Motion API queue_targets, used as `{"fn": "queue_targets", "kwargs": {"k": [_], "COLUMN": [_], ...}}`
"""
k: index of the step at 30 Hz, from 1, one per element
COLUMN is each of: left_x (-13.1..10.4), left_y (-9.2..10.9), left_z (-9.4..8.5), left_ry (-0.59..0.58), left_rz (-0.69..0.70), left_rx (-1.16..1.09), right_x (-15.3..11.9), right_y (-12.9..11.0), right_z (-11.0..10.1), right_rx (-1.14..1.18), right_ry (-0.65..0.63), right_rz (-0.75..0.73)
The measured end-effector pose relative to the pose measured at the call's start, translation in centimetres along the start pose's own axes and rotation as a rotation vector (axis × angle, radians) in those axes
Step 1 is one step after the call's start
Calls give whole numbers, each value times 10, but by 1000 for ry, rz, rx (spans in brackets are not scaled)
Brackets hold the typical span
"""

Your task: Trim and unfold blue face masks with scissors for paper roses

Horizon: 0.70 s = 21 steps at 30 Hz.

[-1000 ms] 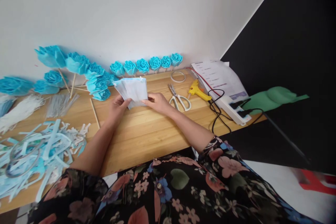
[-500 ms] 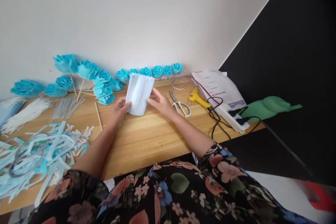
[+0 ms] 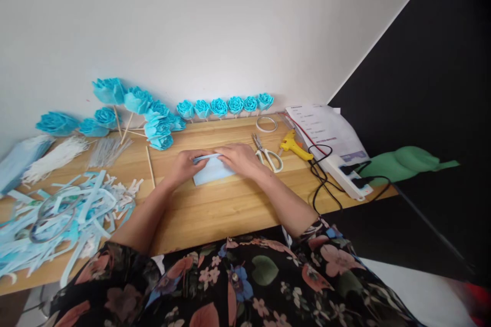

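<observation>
A light blue sheet [image 3: 213, 173] of thin, cloth-like material is held low over the wooden table, its far edge turned up or folded. My left hand [image 3: 184, 166] grips that edge at the left, thumb against it. At the right, my right hand [image 3: 241, 158] has its fingers closed over the same edge and covers part of the sheet. White-handled scissors [image 3: 268, 154] lie just right of my right hand. A thin wooden stick [image 3: 150, 167] lies to the left of my left hand.
Blue artificial flowers [image 3: 218, 107] on sticks line the wall. Blue and white strips [image 3: 72, 219] are heaped at left, near white cords [image 3: 57, 158] and stacked blue sheets [image 3: 23, 161]. At right are a yellow glue gun [image 3: 295, 145], a tape roll [image 3: 266, 123] and a power strip [image 3: 351, 179].
The sheet was upright and flat toward me; now it is lower and tilted, with its far edge gathered in both hands. My hands moved closer together. The view shifted slightly.
</observation>
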State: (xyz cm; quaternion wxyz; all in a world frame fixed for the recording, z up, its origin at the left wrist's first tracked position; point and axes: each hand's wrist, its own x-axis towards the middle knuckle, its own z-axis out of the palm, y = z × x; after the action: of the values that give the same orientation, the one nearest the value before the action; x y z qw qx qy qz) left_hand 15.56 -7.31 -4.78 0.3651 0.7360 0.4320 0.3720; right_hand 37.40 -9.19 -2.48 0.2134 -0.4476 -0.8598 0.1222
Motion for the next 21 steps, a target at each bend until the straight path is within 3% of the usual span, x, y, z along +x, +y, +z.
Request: {"fn": "queue_targets", "kwargs": {"k": [3, 5, 8, 11, 13, 16, 21], "left_x": [4, 5, 3, -3, -7, -9, -6], "left_y": [8, 16, 27, 26, 15, -3, -9], "left_z": [-7, -9, -5, 7, 12, 9, -8], "left_ry": [141, 212, 162, 91, 152, 257, 178], "left_rz": [-27, -57, -125, -260, -341, -324, -269], "left_rx": [-173, -396, -640, -660, -603, -474, -278], "right_x": [1, 4, 9, 12, 12, 10, 9], "right_y": [7, 10, 11, 8, 5, 3, 7], "right_z": [1, 2, 10, 26, 34, 42, 46], "right_rx": [189, 450, 980, 1320, 1347, 1208, 1086], "right_ry": [79, 158, 202, 154, 105, 83, 80], "right_rz": [204, 301, 446, 599, 589, 462, 391]}}
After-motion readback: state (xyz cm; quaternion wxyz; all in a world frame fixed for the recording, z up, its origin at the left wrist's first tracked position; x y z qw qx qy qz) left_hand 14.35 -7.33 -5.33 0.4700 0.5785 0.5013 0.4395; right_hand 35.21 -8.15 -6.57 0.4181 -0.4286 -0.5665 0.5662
